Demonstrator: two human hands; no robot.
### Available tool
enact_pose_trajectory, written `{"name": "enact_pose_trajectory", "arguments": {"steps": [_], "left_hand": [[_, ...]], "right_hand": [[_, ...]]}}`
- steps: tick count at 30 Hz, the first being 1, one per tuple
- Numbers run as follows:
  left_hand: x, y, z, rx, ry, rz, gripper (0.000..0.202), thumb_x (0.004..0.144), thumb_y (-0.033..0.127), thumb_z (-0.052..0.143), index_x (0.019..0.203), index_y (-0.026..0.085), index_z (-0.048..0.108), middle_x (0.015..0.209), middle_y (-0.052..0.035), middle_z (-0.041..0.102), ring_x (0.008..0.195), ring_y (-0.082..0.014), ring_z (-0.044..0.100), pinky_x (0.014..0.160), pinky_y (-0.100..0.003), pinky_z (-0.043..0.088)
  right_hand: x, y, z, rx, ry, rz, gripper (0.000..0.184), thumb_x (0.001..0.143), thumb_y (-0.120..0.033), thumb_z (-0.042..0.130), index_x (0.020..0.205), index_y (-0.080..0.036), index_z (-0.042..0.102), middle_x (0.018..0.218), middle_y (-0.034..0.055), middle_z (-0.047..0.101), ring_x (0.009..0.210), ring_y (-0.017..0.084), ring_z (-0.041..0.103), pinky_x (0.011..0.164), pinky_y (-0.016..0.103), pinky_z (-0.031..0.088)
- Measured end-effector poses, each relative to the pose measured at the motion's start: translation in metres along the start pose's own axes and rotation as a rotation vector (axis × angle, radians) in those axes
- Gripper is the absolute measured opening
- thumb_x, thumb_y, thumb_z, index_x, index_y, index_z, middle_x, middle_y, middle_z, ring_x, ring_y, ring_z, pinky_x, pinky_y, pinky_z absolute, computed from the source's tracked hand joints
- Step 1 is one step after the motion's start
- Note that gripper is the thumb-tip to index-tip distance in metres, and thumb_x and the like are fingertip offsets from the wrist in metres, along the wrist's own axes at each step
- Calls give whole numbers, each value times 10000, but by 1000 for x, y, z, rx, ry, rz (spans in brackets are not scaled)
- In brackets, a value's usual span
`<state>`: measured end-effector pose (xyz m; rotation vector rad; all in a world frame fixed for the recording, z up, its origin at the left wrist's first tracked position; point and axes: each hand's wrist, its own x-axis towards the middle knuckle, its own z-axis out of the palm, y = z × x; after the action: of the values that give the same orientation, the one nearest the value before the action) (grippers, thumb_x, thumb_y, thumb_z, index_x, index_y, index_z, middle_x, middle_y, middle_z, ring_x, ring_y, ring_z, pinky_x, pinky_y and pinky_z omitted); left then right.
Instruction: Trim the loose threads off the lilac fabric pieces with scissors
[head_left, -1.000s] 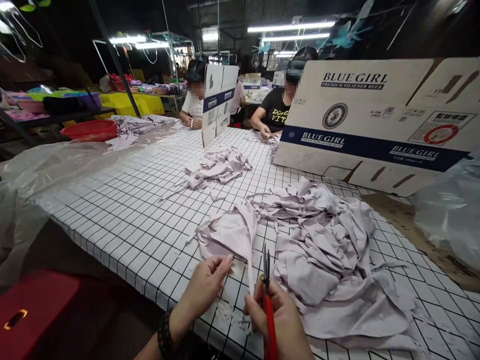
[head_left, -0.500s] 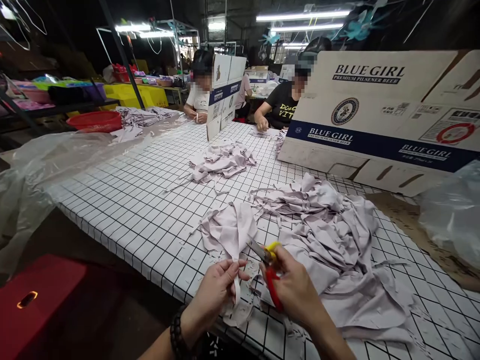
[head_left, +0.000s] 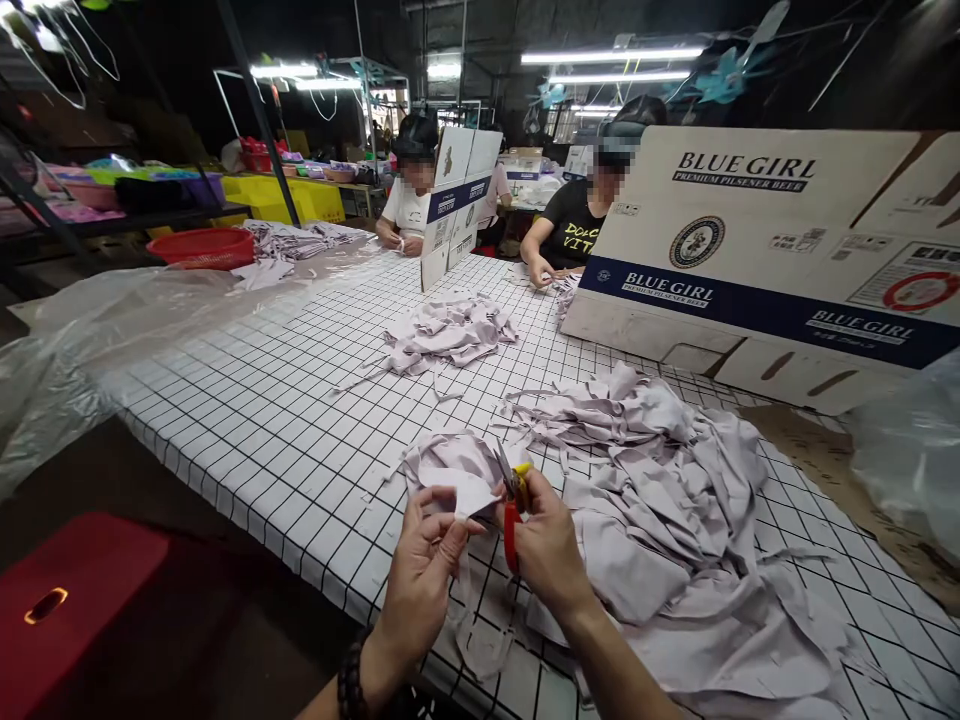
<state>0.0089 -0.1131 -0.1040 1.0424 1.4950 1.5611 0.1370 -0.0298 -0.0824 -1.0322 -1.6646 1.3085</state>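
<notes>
A pale lilac-grey fabric piece (head_left: 474, 494) is pinched between the thumb and fingers of my left hand (head_left: 427, 560), near the table's front edge. My right hand (head_left: 551, 545) grips scissors (head_left: 512, 500) with red and yellow handles, their blades pointing up and away, beside the fabric. The fingertips of my right hand are close to the fabric's right corner; whether they touch it I cannot tell. A narrow strap of the same fabric hangs below my left hand. To the right lies a large heap of similar fabric pieces (head_left: 667, 490).
A smaller fabric pile (head_left: 450, 332) lies farther back on the grid-patterned tablecloth (head_left: 285, 420). A large cardboard sheet (head_left: 750, 260) stands at the right, another cardboard panel (head_left: 454, 205) behind. Two people work across the table. A red basket (head_left: 202, 248) and clear plastic sheeting (head_left: 60, 370) lie left.
My left hand has lifted and turned the fabric piece, folding its end upward. My right hand has moved left and a little up, with the scissors now more upright.
</notes>
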Motion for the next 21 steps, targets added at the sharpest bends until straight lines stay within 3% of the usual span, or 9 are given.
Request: {"name": "enact_pose_trajectory", "arguments": {"steps": [2, 3, 5, 7, 10, 14, 21], "left_hand": [[1, 3, 3, 35, -15, 69, 330, 898, 429, 564, 783, 174, 738, 1348, -141, 489, 1163, -285, 515, 896, -345, 470], [2, 4, 4, 17, -50, 79, 320, 908, 405, 556, 774, 172, 729, 1362, -138, 492, 1148, -280, 525, 915, -352, 459], [5, 5, 5, -68, -143, 70, 301, 928, 374, 532, 793, 170, 707, 1235, -138, 592, 938, -227, 603, 830, -337, 488], [7, 5, 5, -142, -220, 56, 281, 947, 354, 504, 837, 174, 689, 987, -100, 660, 725, -169, 588, 712, -303, 492], [9, 7, 5, -111, -283, 103, 268, 964, 326, 477, 861, 175, 673, 789, -42, 595, 690, -154, 566, 683, -276, 464], [10, 11, 4, 25, -346, 190, 268, 971, 298, 461, 806, 171, 630, 757, -29, 537, 713, -156, 527, 669, -267, 421], [11, 12, 5, 86, -403, 259, 260, 972, 251, 442, 740, 184, 537, 734, -12, 476, 704, -151, 455, 653, -262, 378]], "right_hand": [[-11, 9, 5, 55, 58, 59, 142, 794, -295, 625, 843, -208, 523, 743, -25, 566, 675, 143, 523, 646, 244, 455], [-17, 14, 6, 81, 54, 92, 179, 788, -328, 655, 823, -205, 530, 729, -24, 566, 664, 144, 522, 641, 249, 461], [-26, 22, 3, 93, -15, 152, 242, 769, -381, 700, 806, -197, 547, 718, -17, 571, 664, 153, 530, 639, 262, 469], [-33, 22, -7, 69, -85, 193, 284, 756, -414, 717, 856, -192, 572, 743, -5, 590, 702, 171, 559, 658, 275, 475], [-40, 7, -32, -106, -132, 207, 275, 766, -424, 693, 878, -204, 571, 758, -8, 587, 711, 171, 559, 645, 268, 455], [-45, -21, -56, -489, -221, 188, 334, 704, -404, 731, 707, -227, 447, 676, -44, 513, 625, 144, 470, 565, 251, 373], [-46, -28, -48, -730, -240, 151, 369, 694, -384, 717, 685, -240, 377, 711, -21, 536, 640, 168, 476, 593, 281, 371]]}}
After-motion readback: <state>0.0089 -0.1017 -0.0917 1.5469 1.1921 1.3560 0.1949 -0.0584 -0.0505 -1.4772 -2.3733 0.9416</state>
